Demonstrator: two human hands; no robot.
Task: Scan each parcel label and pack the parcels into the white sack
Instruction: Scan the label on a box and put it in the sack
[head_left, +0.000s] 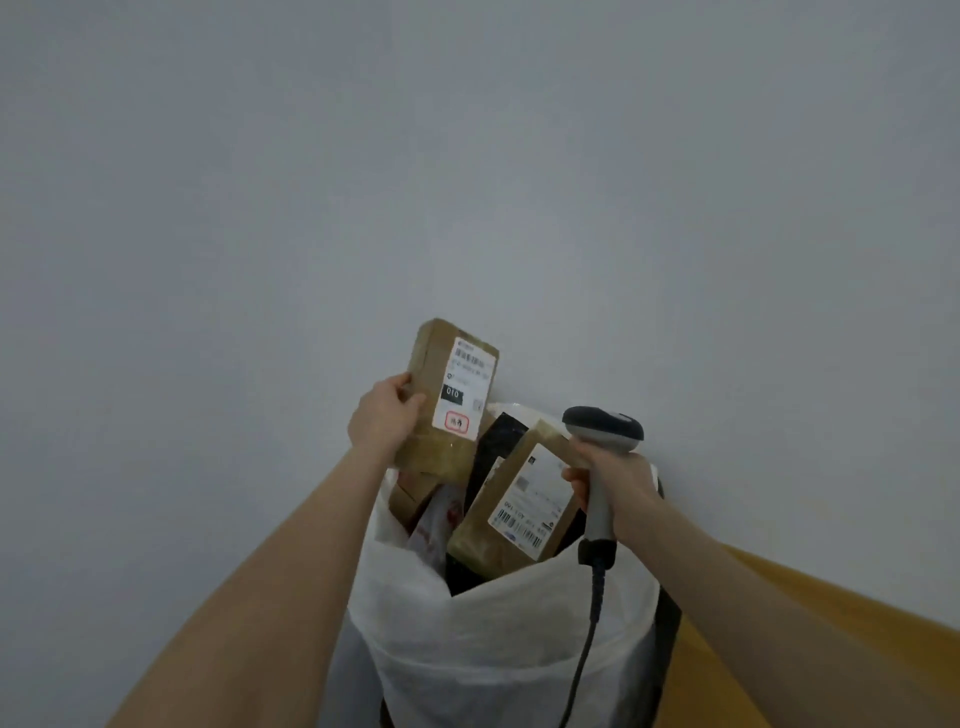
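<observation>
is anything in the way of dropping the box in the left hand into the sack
Yes. The mouth of the white sack is crowded: a labelled brown box and a black parcel stick up from it beside the held parcel, with a white-and-red bag just below it. The left hand holds the parcel above them.

Five parcels show in all. Three are brown cardboard: the raised parcel (447, 400) held in the left grip (384, 421), the leaning parcel (519, 506) in the sack mouth, and the corner of a third parcel (402, 496) below. One is a black parcel (498, 434) and one a white mailer (441, 519) with red print. Two white labels are plain, one on each of the first two. There is one white sack (493, 623), and one scanner (605, 428) with one cable (589, 639), held in the right grip (618, 483). Two grips.
</observation>
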